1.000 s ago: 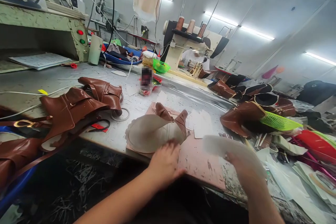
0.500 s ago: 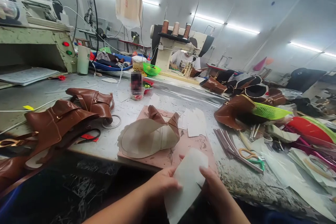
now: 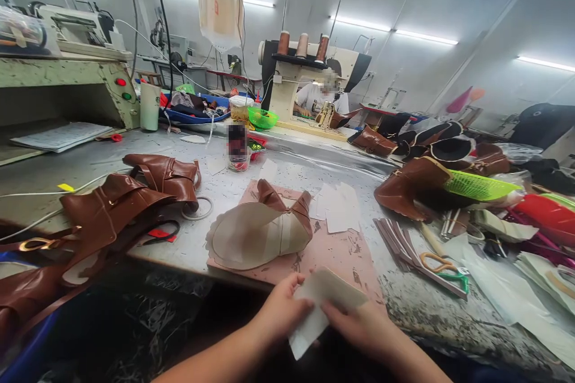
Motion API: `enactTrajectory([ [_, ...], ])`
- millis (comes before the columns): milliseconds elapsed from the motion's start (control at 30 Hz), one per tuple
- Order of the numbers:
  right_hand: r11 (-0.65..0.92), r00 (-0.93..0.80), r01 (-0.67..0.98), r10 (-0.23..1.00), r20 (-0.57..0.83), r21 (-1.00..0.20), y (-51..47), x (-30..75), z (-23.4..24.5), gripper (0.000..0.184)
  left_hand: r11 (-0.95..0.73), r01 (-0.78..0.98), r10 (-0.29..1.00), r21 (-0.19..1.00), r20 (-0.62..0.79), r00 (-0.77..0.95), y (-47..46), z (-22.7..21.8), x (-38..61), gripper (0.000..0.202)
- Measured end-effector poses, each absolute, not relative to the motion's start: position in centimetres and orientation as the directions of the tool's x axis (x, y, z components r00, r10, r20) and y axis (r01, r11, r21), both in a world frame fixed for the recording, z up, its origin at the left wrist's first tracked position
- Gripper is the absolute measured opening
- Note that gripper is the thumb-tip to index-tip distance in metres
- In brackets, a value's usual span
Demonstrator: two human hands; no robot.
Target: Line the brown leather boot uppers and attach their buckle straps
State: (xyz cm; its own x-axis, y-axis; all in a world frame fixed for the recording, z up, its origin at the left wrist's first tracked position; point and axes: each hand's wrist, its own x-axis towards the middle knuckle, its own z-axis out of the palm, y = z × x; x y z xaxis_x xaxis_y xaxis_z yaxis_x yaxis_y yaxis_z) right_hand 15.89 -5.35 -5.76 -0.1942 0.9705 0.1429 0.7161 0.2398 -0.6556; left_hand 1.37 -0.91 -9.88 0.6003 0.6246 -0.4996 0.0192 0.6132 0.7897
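A pale whitish sheet, paper-like and bent, is held over the front edge of the bench. My left hand pinches its left side between thumb and fingers. On the other side my right hand grips it, the thumb pressed on its face and the fingers hidden behind. Just beyond the hands, a brown leather boot upper lies with its light lining showing on a pink board. White paper pieces rest at the board's far right.
Brown boot uppers lie at left, and another brown boot stands at right. Leather strips, scissors and a green basket are at right. Behind, a person sits by a sewing machine.
The sheet has turned and now looks bent, showing less of its length. My right hand has moved left across it, closer to my left hand. The view has shifted slightly left.
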Motion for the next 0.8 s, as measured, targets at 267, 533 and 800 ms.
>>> enactTrajectory([
  [267, 0.144, -0.115, 0.888, 0.989, 0.092, -0.438, -4.6, 18.2, -7.9, 0.046, -0.108, 0.454, 0.728, 0.884, -0.241, 0.642, 0.1, -8.4, 1.1, 0.039],
  [533, -0.079, 0.153, 0.816, 0.985, 0.082, -0.573, -2.2, 19.9, -4.6, 0.036, -0.533, 0.680, 0.805, 0.504, 0.056, 0.590, 2.4, -9.5, -0.5, 0.041],
  [800, 0.199, -0.159, 0.861, 0.979, 0.124, -0.469, 4.7, 11.3, -6.5, 0.039, -0.582, 0.665, 0.748, 0.468, -0.012, 0.663, 1.2, -11.4, -0.9, 0.073],
])
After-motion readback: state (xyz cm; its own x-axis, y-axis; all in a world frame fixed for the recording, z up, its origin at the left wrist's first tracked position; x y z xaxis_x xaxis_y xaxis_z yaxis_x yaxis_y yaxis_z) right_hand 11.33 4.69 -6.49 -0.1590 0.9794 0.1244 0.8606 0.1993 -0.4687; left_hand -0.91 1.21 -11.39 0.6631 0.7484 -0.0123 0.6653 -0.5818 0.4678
